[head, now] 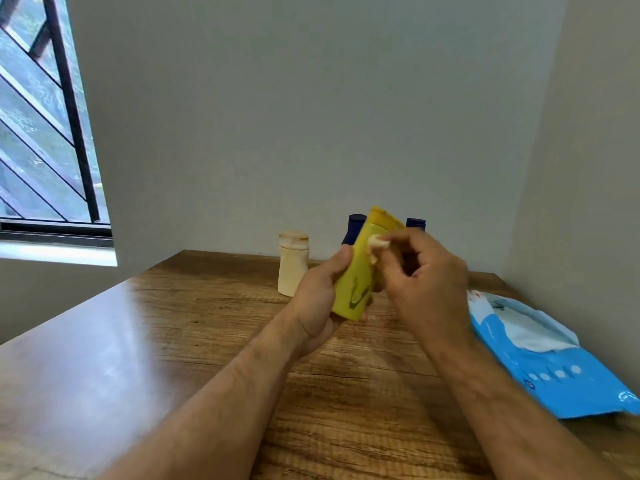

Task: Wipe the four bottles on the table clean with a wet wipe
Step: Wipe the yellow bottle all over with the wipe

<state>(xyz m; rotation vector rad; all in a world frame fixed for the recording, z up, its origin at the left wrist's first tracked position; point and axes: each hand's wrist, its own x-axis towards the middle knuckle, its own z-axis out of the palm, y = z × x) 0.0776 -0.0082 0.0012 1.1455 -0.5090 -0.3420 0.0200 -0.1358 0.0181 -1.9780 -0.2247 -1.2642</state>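
Note:
My left hand [317,296] grips a yellow bottle [358,271] by its lower half and holds it tilted above the wooden table [173,341]. My right hand [424,282] pinches a small bunched white wet wipe [376,243] against the bottle's upper side. A cream bottle [292,263] stands upright at the back of the table, left of my hands. Behind the yellow bottle show the dark blue caps of two more bottles, one [355,228] on the left and one [415,223] on the right; their bodies are hidden.
A blue pack of wet wipes [554,358] lies on the table at the right with a white wipe sticking out of its opening. Grey walls close in behind and on the right. A barred window [45,116] is at the left.

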